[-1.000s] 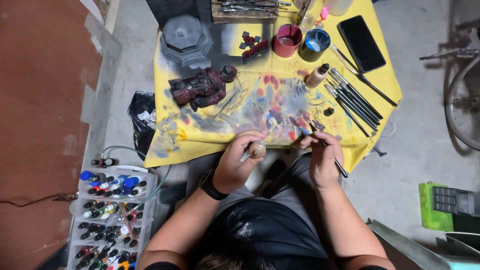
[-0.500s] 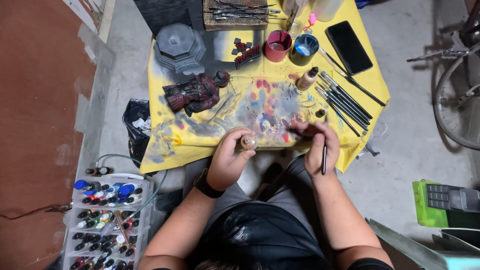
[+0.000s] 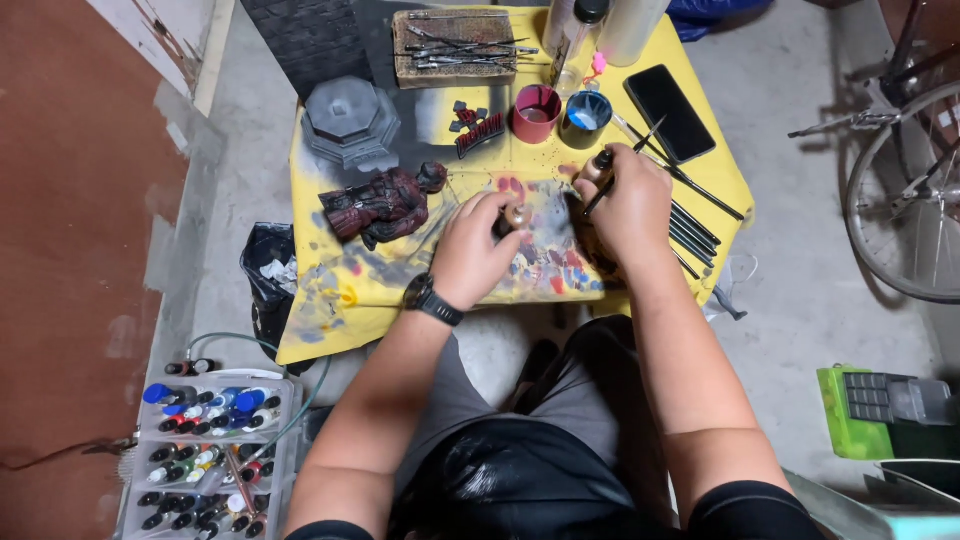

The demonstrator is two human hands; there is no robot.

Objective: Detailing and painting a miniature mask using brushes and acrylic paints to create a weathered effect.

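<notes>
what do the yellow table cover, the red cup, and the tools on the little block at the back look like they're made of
Yellow table cover: probably thin plastic sheet or oilcloth; it drapes over the edges, creases, and paint smears sit on top.
Red cup: likely plastic; solid even colour, slightly glossy rim.
Tools on the block: probably metal; thin, grey, with bright glints. The block itself looks like rough wood or cork, hard to tell.

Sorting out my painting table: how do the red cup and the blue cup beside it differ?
The red cup looks slightly larger, and its inside looks dull reddish; the blue cup has a dark inside with a pale patch. The red cup stands farther from the right hand, the blue cup just beyond it. Both stand upright and open on the yellow table.
</notes>
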